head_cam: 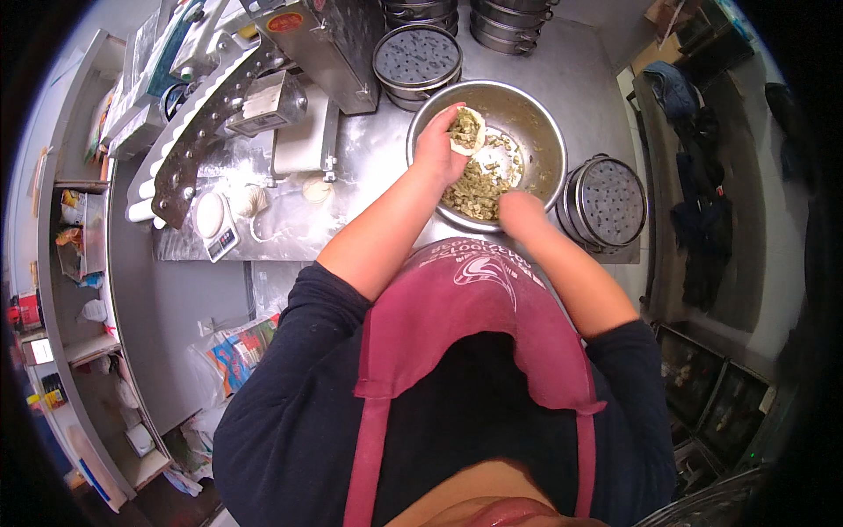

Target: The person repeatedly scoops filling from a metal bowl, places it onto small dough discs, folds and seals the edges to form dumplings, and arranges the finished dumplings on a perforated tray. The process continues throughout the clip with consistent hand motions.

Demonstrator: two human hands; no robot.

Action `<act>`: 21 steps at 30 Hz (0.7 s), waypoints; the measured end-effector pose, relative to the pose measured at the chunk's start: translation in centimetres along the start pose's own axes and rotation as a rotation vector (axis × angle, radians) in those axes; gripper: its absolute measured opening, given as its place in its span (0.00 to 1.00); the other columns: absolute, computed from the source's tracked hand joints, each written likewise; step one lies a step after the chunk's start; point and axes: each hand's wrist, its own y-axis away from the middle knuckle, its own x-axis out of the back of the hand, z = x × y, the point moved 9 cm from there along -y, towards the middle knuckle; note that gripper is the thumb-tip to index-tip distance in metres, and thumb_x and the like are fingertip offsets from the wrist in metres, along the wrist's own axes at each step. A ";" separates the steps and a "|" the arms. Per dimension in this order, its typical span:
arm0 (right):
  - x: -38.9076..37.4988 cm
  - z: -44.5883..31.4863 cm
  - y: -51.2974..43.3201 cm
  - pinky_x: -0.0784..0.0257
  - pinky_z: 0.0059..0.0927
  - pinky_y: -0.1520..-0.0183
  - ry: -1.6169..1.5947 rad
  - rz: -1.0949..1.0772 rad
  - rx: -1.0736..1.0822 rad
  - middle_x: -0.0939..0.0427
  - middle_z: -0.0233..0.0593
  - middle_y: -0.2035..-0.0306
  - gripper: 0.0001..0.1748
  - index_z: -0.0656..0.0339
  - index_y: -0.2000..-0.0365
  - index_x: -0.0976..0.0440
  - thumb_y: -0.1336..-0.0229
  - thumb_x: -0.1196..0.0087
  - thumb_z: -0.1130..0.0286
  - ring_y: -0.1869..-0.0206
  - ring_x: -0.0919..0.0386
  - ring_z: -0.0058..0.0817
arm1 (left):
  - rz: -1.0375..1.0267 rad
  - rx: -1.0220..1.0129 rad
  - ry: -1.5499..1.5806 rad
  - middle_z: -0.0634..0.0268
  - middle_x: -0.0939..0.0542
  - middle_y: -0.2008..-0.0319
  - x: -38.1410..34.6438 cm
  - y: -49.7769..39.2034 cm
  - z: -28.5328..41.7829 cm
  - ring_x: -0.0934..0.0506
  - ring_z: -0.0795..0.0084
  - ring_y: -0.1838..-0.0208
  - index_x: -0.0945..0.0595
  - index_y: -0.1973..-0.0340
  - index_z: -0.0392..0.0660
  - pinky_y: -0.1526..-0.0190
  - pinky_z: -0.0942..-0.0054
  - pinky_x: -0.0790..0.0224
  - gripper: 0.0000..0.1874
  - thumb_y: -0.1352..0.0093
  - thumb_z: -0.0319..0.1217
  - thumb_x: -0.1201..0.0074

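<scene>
Over the left part of a large stainless steel bowl, my left hand cups a round dough wrapper. A mound of chopped green filling lies in the wrapper. More of the loose chopped filling covers the bowl's near side, and its metal bottom shows through farther back. My right hand is down at the bowl's near right, against the filling. Its fingers are hidden, so whether it grasps anything cannot be seen.
Perforated steamer trays stand behind the bowl, and another steamer stack sits right of it. On the floury steel table are a digital scale, a dough lump, flat dough rounds and a dough machine's belt.
</scene>
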 end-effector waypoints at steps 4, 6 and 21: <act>3.6 0.3 -0.9 0.26 0.41 0.55 -0.300 0.259 0.038 0.20 0.51 0.58 0.15 0.62 0.68 0.18 0.41 0.51 0.65 0.60 0.20 0.49 | -0.106 0.111 0.091 0.46 0.29 0.43 -1.4 1.8 -1.0 0.30 0.42 0.38 0.33 0.40 0.45 0.38 0.33 0.40 0.22 0.30 0.24 0.57; 6.0 3.4 0.0 0.27 0.37 0.58 -0.897 0.398 -0.027 0.20 0.50 0.60 0.16 0.65 0.70 0.19 0.43 0.45 0.60 0.61 0.21 0.46 | -0.127 0.144 0.077 0.46 0.29 0.42 -2.1 2.9 -1.6 0.31 0.41 0.37 0.34 0.39 0.47 0.38 0.31 0.41 0.23 0.30 0.23 0.58; 8.6 5.8 2.4 0.31 0.21 0.58 -1.534 0.439 0.095 0.22 0.32 0.68 0.09 0.67 0.63 0.26 0.41 0.41 0.72 0.65 0.26 0.17 | -0.122 0.087 -0.180 0.52 0.24 0.50 -5.4 5.0 -4.7 0.23 0.60 0.47 0.30 0.42 0.39 0.45 0.59 0.25 0.23 0.33 0.16 0.52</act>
